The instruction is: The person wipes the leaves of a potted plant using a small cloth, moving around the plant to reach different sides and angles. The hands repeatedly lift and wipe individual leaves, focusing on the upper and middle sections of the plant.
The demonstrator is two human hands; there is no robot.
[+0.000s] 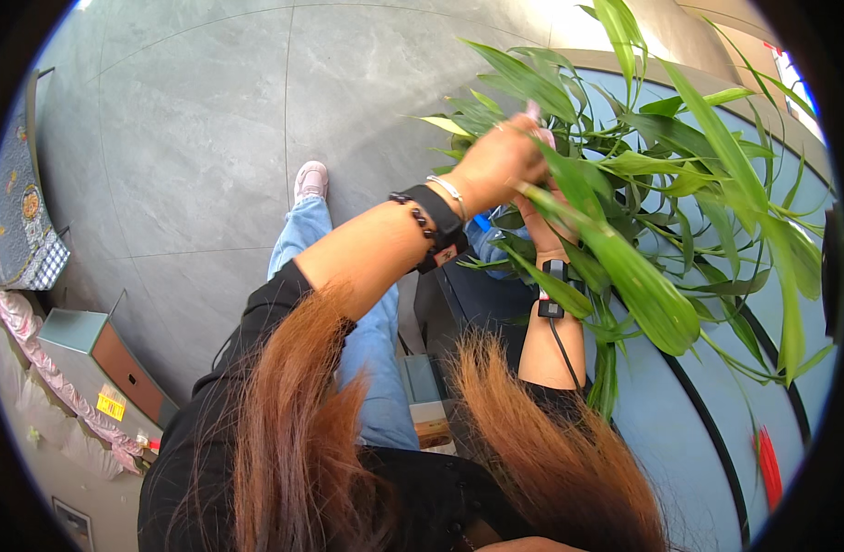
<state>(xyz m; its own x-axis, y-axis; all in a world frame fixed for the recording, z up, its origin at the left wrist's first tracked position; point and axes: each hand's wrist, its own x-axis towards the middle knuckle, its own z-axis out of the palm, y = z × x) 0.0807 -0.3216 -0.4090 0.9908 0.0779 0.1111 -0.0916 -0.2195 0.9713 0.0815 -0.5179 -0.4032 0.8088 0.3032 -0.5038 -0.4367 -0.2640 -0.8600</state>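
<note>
A large bunch of leafy green stalks (684,166), with long pointed leaves, spreads out at the right. My left hand (505,164) reaches across to its near side with the fingers closed and slightly blurred. A pale pink bit (535,115) shows at those fingertips, too smeared to name. Just below and to the right, my right hand (543,224) is closed among the stems, partly covered by leaves. One stalk with a broad leaf (638,276) slants from between my hands toward the lower right, and my right fingers appear wrapped round its stem.
Under the foliage lies a light blue tabletop (656,442) crossed by black cables (693,396). A red strip-like bundle (769,469) rests near its right edge. At the left stand a grey-and-brown cabinet (118,359) and a patterned cloth-covered seat (26,202) on grey floor tiles (183,120).
</note>
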